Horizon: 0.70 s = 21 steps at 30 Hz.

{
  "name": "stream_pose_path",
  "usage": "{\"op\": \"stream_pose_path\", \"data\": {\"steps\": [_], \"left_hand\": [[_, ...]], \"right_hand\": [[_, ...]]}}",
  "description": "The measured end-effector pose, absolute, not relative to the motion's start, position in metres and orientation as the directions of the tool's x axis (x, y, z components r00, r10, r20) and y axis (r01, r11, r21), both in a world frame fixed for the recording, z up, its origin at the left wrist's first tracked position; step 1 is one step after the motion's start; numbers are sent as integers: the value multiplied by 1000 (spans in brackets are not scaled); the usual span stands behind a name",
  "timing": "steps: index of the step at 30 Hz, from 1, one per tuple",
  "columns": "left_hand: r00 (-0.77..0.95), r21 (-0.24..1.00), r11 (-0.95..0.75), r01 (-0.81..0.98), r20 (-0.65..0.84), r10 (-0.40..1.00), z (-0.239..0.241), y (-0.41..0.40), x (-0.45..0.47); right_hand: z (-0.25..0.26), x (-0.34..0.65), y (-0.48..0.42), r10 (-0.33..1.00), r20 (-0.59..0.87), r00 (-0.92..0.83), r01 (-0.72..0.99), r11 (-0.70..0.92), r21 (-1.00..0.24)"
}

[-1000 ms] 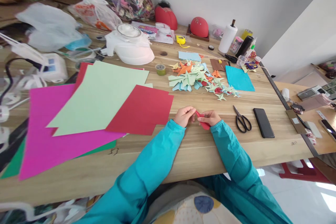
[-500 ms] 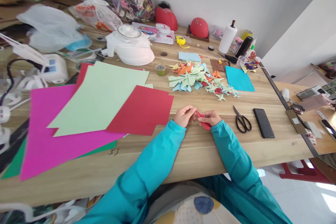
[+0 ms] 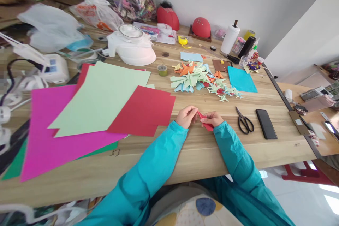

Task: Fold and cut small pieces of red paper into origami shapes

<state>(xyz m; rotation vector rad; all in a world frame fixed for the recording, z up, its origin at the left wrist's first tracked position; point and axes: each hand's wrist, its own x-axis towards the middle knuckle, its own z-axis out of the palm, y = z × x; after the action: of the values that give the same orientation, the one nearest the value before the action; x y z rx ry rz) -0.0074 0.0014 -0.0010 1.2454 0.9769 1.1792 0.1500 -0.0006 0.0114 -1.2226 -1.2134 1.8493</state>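
Observation:
My left hand (image 3: 186,116) and my right hand (image 3: 212,118) pinch a small folded red paper piece (image 3: 204,118) between them, low over the wooden table (image 3: 201,148). Both hands have their fingers closed on it. A red paper sheet (image 3: 144,111) lies just left of my left hand. A pile of folded paper figures (image 3: 201,79) in green, orange, blue and red lies beyond my hands. Black scissors (image 3: 245,123) lie right of my right hand.
Large pink (image 3: 50,137) and pale green (image 3: 100,97) sheets overlap at the left. A black phone (image 3: 266,124) lies beside the scissors, a teal sheet (image 3: 241,79) behind them. A white appliance (image 3: 132,47), plastic bags (image 3: 53,28), a tape roll (image 3: 162,70) and a paper towel roll (image 3: 229,39) stand farther back.

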Motion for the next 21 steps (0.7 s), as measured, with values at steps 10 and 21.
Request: {"op": "stream_pose_path", "data": {"steps": [10, 21], "left_hand": [[173, 963, 105, -247, -62, 983, -2, 5, -6], [240, 942, 226, -248, -166, 956, 2, 4, -4]], "right_hand": [[13, 148, -2, 866, -350, -358, -2, -376, -927], [17, 144, -2, 878, -382, -287, -26, -406, -913]]}}
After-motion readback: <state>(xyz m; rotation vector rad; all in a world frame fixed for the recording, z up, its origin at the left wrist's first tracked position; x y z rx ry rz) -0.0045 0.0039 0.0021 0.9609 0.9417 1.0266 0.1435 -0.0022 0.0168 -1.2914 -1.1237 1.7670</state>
